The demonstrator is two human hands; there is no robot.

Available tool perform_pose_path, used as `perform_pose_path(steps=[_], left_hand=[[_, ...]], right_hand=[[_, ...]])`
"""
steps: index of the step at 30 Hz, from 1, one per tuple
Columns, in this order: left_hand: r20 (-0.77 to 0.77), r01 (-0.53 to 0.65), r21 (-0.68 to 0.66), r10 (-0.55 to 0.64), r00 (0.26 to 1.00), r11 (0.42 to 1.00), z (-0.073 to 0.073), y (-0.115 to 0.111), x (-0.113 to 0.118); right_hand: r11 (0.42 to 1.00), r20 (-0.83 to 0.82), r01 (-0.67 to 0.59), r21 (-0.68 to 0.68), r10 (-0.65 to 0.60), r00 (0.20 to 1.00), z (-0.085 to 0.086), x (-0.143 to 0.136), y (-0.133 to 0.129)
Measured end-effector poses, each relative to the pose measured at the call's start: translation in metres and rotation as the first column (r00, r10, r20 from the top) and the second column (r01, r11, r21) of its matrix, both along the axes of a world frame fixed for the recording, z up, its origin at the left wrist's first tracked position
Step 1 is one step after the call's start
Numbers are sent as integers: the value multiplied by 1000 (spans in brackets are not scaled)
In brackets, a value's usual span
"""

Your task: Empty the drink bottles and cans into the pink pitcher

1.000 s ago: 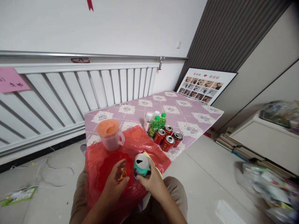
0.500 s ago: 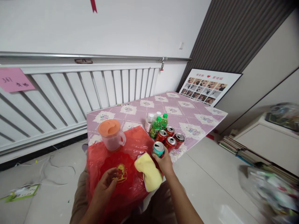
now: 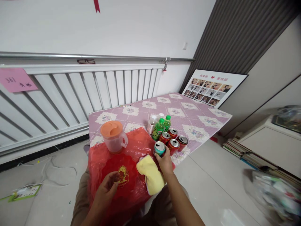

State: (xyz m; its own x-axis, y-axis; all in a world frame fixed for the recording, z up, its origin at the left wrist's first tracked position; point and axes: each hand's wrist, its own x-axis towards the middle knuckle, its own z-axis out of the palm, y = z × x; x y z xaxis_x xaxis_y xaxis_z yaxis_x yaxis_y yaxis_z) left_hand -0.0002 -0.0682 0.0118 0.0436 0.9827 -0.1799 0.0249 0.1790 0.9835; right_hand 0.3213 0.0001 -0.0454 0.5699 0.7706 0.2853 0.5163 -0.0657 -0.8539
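My right hand is wrapped round a teal drink can, whose top opening shows. Right beside it stand several red cans, one of them a red can close to my fingers. My left hand hovers over a red scalloped plate with a gold print; its fingers are loosely bent, thumb apart, and nothing shows in them. Between my hands lies a folded yellow cloth. A clear jug with an orange lid stands behind the plate.
Green-capped bottles and white-capped bottles stand behind the cans. Red plastic sheeting covers the near part of the table, over a purple patterned tablecloth. A white radiator runs along the wall.
The view has shifted a little. Relative to the red cans, the teal can in my right hand has moved slightly left. My left hand looks the same.
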Motion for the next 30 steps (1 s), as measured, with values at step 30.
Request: perform_pose_path(steps=[30], left_hand=[[10,32,-20,-32,999,999,-4,5,3]], right_hand=[[917,740,172,-359,167,652,83,4,1]])
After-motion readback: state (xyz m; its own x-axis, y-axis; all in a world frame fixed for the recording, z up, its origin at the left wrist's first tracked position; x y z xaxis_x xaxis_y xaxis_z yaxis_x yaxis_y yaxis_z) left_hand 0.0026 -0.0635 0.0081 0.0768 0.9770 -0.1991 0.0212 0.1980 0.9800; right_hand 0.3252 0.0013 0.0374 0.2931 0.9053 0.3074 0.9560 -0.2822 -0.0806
